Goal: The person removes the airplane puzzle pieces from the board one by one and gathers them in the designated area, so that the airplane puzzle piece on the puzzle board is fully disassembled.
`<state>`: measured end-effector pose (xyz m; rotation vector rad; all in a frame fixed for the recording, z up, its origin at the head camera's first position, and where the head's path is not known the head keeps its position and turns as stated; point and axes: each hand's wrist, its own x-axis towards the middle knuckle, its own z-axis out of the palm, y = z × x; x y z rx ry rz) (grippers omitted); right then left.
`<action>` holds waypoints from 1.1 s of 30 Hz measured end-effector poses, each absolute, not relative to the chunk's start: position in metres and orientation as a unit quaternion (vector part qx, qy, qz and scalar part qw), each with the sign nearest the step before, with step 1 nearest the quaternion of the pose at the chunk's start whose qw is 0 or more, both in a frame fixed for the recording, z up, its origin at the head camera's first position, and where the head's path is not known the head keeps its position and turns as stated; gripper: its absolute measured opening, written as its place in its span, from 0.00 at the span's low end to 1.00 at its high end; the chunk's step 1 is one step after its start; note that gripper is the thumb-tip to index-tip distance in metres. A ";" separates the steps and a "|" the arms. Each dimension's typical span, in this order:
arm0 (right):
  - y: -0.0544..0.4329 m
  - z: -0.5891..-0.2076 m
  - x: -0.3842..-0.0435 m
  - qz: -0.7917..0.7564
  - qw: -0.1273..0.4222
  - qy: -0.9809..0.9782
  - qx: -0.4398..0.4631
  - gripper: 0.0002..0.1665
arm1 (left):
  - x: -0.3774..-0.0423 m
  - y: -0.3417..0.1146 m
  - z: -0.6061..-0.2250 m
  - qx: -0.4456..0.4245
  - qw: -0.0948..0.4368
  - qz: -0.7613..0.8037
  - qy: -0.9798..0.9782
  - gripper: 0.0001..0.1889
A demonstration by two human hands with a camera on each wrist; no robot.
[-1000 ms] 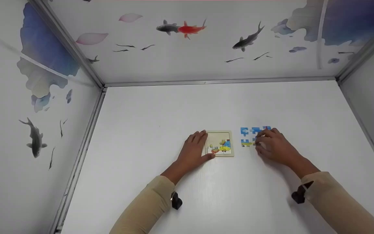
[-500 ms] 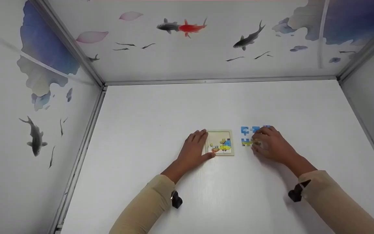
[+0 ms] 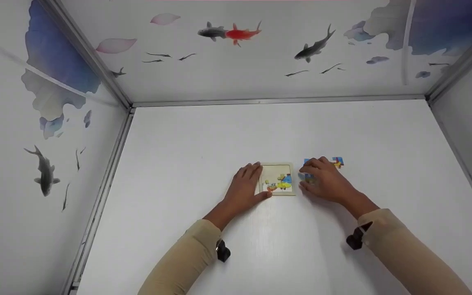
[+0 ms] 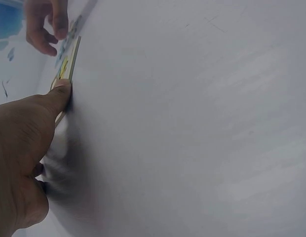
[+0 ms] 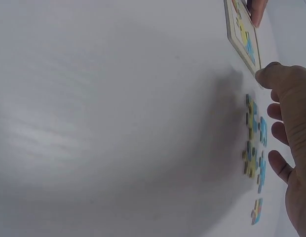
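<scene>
Hands (image 3: 243, 186) at puzzle frame (image 3: 273, 172) and pieces (image 3: 337, 161)

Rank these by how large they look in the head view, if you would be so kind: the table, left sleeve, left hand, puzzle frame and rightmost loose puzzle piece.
1. Table
2. Left sleeve
3. Left hand and puzzle frame: too alike to rank
4. Rightmost loose puzzle piece

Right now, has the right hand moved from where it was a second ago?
Yes. In the head view, the right hand has shifted left, closer to the wooden frame, which has stayed put.
</scene>
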<state>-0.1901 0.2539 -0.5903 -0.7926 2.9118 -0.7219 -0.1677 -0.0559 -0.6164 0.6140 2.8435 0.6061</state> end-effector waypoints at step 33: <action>0.205 -0.591 -0.195 -0.210 0.034 0.920 -0.329 0.20 | -0.166 -0.056 -0.612 0.210 0.085 0.193 0.955 0.51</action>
